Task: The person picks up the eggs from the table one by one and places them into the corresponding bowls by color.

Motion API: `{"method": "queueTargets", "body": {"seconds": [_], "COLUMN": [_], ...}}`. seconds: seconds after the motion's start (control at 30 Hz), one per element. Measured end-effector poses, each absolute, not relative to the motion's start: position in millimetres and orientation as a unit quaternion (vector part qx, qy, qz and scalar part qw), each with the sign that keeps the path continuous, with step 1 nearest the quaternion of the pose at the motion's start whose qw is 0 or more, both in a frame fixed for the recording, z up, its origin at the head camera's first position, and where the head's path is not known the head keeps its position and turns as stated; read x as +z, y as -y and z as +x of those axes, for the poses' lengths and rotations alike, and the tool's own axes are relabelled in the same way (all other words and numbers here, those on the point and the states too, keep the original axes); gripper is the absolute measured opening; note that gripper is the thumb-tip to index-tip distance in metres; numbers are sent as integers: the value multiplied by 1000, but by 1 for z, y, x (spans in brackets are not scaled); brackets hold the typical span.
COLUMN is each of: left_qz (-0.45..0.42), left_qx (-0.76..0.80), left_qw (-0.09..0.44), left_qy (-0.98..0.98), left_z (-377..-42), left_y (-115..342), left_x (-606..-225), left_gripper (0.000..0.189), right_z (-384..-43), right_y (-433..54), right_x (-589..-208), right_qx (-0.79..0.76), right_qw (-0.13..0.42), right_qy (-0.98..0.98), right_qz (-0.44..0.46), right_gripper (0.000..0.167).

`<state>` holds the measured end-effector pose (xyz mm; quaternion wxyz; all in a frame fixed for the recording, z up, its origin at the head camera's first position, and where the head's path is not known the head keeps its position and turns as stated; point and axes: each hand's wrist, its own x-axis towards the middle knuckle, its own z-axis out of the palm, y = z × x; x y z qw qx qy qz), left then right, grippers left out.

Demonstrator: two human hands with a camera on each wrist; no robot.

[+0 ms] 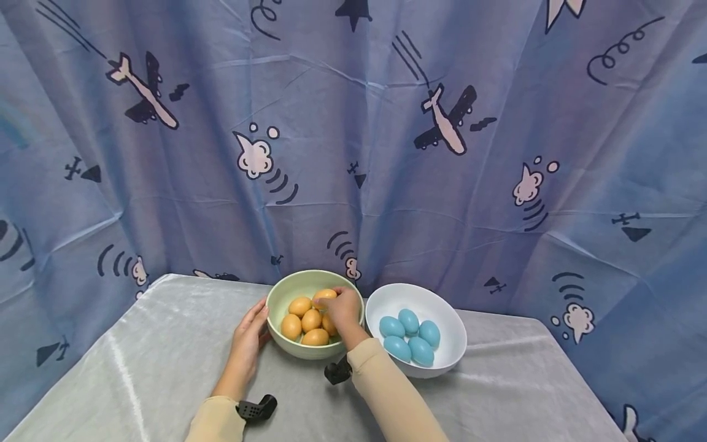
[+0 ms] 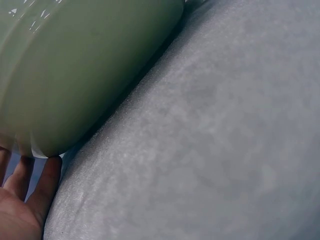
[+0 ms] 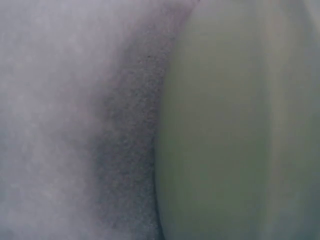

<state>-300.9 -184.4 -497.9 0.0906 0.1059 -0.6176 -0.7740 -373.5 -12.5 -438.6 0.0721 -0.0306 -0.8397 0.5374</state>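
Observation:
A light green bowl stands on the table with several orange eggs in it. My right hand reaches over its right side and pinches the rearmost orange egg between thumb and fingers; part of that egg is hidden. Against the bowl's outer left side rests my left hand, its fingers extended along the wall. The left wrist view shows those fingers touching the green bowl. Only the bowl's outside and the cloth appear in the right wrist view.
Close to the right of the green bowl, a white bowl holds several blue eggs. Pale grey cloth covers the table. A blue patterned curtain hangs right behind it.

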Motion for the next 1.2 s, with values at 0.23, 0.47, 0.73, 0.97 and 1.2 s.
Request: {"method": "queueTargets", "body": {"seconds": [0.23, 0.47, 0.73, 0.97, 1.2], "left_qz": [109, 108, 107, 109, 100], "left_qx": [-778, -780, -776, -776, -782], "left_qw": [85, 85, 85, 89, 83], "left_qy": [613, 611, 615, 615, 609], "left_z": [-301, -302, -301, -299, -302], "left_y": [184, 183, 184, 187, 187], "left_x": [-499, -499, -501, -501, -500], "left_gripper": [58, 58, 58, 58, 58], "right_z": [-375, -375, -371, -342, -293], "right_y": [14, 13, 16, 7, -34], "right_x": [-440, -441, -438, -409, -386], "right_qx": [483, 474, 491, 581, 639], "right_qw": [39, 30, 63, 54, 56], "right_qy": [874, 879, 869, 810, 763], "right_qz": [-35, -33, -15, 57, 81], "right_gripper": [36, 38, 36, 35, 36]}}
